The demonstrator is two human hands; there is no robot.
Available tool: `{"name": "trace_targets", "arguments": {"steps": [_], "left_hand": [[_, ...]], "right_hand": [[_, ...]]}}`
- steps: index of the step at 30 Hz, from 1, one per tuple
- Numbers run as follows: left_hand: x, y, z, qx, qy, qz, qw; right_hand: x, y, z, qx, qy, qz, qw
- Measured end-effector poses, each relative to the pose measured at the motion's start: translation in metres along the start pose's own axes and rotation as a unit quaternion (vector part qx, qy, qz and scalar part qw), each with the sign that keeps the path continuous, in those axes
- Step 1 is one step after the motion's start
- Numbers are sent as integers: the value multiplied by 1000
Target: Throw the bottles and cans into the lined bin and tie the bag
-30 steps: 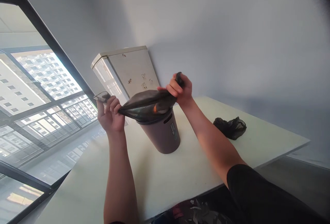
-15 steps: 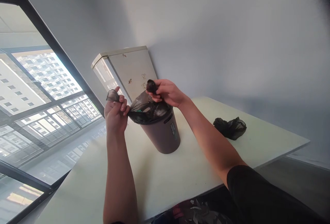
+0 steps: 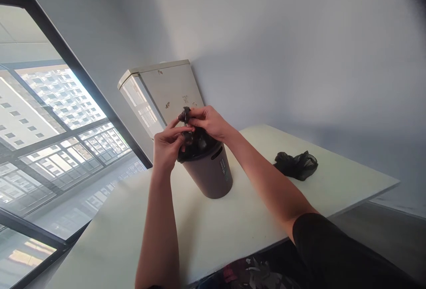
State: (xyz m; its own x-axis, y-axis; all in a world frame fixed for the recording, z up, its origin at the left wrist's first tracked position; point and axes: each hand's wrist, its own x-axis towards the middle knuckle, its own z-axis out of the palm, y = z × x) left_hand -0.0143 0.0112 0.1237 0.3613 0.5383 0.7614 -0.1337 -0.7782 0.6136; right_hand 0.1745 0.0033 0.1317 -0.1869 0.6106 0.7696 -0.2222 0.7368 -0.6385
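A grey-brown trash bin (image 3: 210,178) stands on the pale table. A black plastic garbage bag (image 3: 199,144) fills its mouth, gathered upward at the top. My left hand (image 3: 168,146) is closed on the bag's gathered plastic at the left of the bin's rim. From the right, my right hand (image 3: 210,122) pinches a twisted end of the same bag, and a dark tuft sticks up between the fingers. Both hands meet just above the bin, fingertips touching or nearly so. Whether the ends are knotted I cannot tell, since the fingers cover them.
Another black plastic bag (image 3: 297,165) lies crumpled on the table (image 3: 253,222), right of the bin. A white refrigerator (image 3: 171,89) with worn marks stands behind. Dark-framed windows (image 3: 56,103) are at the left, and a grey wall (image 3: 282,58) rises behind the table.
My left hand has moved right, from apart at the left to meeting my right hand. My right hand has shifted slightly left. The bag's stretched left end is now drawn in over the bin.
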Motion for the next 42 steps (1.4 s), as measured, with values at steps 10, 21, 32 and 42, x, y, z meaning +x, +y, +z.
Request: {"name": "trace_targets", "arguments": {"steps": [10, 21, 32, 42], "left_hand": [[2, 4, 4, -5, 56, -39, 998], [4, -3, 1, 37, 226, 3, 973], [3, -1, -8, -94, 13, -70, 993], [3, 1, -5, 11, 124, -5, 992]], "right_hand": [[-5, -4, 23, -193, 28, -57, 979], [-10, -12, 22, -245, -33, 55, 967], [-2, 5, 28, 23, 71, 112, 991], [-9, -15, 19, -118, -195, 75, 971]]}}
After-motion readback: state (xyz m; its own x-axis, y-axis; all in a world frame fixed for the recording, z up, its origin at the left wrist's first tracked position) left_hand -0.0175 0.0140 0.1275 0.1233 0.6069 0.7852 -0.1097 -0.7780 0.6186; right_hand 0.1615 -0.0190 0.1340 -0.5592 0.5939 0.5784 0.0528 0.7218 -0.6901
